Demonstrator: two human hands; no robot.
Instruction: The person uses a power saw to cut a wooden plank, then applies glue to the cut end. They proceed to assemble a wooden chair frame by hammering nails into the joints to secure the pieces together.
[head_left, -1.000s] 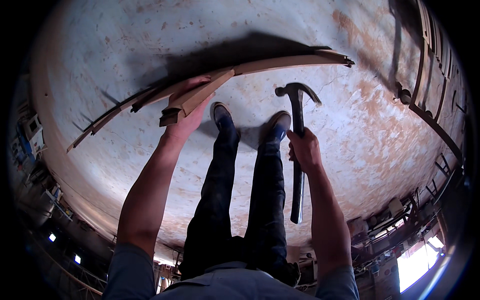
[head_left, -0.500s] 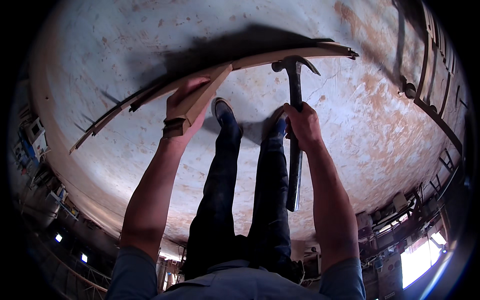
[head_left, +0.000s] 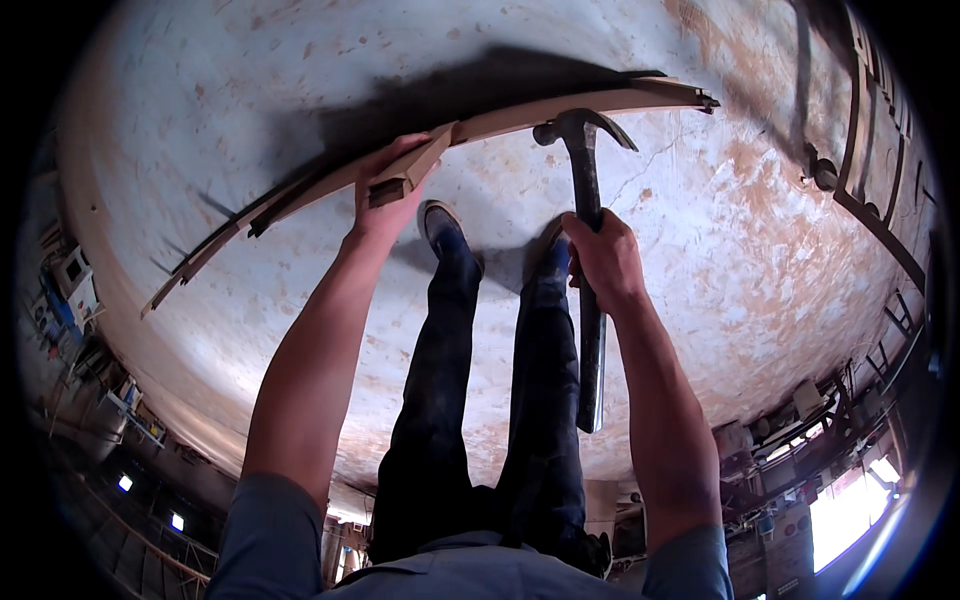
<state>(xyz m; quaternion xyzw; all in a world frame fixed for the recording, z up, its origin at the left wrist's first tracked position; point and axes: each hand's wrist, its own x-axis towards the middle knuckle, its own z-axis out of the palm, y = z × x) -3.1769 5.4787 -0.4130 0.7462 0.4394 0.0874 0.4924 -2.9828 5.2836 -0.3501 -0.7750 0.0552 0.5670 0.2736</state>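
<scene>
My right hand (head_left: pixel 602 258) grips a claw hammer (head_left: pixel 585 205) partway up its long handle. The metal head sits just under a long wooden board (head_left: pixel 560 110) that runs across the floor from right to lower left. My left hand (head_left: pixel 385 205) holds a short wooden piece (head_left: pixel 412 172) against that board near its middle. Several thinner strips (head_left: pixel 215 245) trail off to the left end. Below both hands I see my legs in dark trousers and my two shoes (head_left: pixel 445 235) on the concrete floor (head_left: pixel 250 120).
The floor is stained pale concrete with rusty patches at the right. Wooden frames and a dark round object (head_left: pixel 825 172) lie at the far right. Machines and shelves (head_left: pixel 75 300) line the left edge; benches and a bright opening (head_left: pixel 850 500) fill the lower right.
My right hand has carried the hammer up and forward, so its head now sits close under the long board. My left hand has stayed on the short wooden piece.
</scene>
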